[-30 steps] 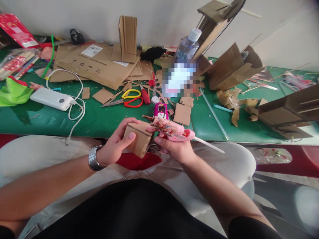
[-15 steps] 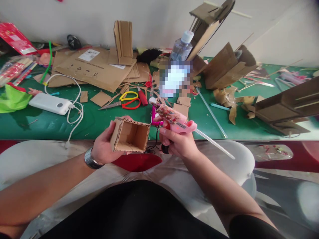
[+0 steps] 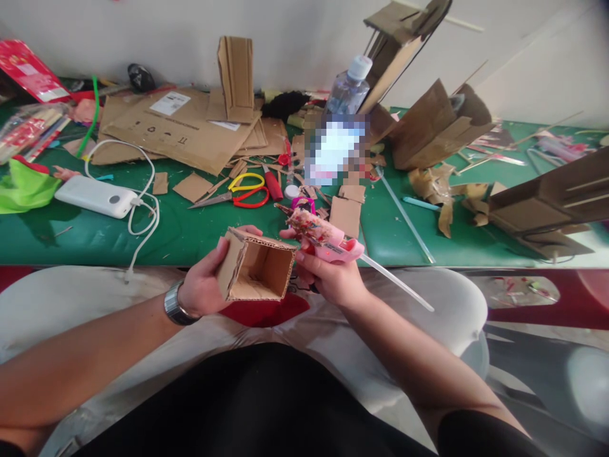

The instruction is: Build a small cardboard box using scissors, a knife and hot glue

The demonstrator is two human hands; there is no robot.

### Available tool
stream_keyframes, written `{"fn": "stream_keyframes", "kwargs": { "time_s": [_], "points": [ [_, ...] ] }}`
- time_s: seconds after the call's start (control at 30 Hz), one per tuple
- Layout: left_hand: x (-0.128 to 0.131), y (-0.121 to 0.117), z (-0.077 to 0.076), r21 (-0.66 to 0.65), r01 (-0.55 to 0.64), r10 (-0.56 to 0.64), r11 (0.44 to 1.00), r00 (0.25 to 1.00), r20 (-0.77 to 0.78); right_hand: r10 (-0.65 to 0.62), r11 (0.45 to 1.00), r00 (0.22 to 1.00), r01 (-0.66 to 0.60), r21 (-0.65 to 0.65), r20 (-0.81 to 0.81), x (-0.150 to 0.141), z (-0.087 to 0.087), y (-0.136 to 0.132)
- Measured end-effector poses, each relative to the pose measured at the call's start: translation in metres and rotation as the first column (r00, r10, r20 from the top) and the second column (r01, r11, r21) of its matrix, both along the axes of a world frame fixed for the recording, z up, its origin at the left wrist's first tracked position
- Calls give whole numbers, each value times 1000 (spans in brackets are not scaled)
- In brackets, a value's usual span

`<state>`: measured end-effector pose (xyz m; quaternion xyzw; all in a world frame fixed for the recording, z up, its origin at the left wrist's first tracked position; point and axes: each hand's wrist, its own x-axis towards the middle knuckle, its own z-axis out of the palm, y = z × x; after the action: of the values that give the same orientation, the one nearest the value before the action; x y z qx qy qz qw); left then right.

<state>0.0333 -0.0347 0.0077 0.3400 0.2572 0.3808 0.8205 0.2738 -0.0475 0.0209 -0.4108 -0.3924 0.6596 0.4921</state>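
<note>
My left hand (image 3: 202, 289), with a metal watch on its wrist, grips a small open cardboard box (image 3: 257, 266) above my lap; the box's open side faces me. My right hand (image 3: 330, 279) is closed round a pink hot glue gun (image 3: 323, 238) with a clear glue stick (image 3: 397, 282) poking out of its back. The gun's nozzle points left and away, just above the box's right wall. Both hands hover in front of the green table (image 3: 190, 231).
On the table lie yellow and red scissors (image 3: 245, 190), a white power bank (image 3: 95, 197) with a cable, flat cardboard sheets (image 3: 176, 127), cardboard scraps, a water bottle (image 3: 347, 92) and folded cardboard structures (image 3: 438, 127) at right. A green bag (image 3: 26, 184) sits far left.
My left hand has turned the box so its open side faces me. The glue gun lifted away, then came back down close to the box's right edge.
</note>
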Motion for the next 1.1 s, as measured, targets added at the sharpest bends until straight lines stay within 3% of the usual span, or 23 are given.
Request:
{"fn": "stream_keyframes", "kwargs": {
  "time_s": [0.3, 0.53, 0.67, 1.1],
  "points": [
    [4, -2, 8, 11, 77, -78, 997, 988, 131, 45, 998, 998, -44, -36, 37, -4, -10, 3],
    [5, -1, 12, -91, -3, 12, 996, 995, 96, 87, 987, 995, -79, -137, 52, -6, -7, 1],
    [3, -1, 11, -142, 26, -3, 990, 987, 158, 80, 985, 996, -72, -154, 46, -8, -6, 0],
    [2, 0, -1, 163, 81, -96, 983, 992, 85, -18, 977, 999, 8, -212, -43, -14, 5, 3]
  ]
}}
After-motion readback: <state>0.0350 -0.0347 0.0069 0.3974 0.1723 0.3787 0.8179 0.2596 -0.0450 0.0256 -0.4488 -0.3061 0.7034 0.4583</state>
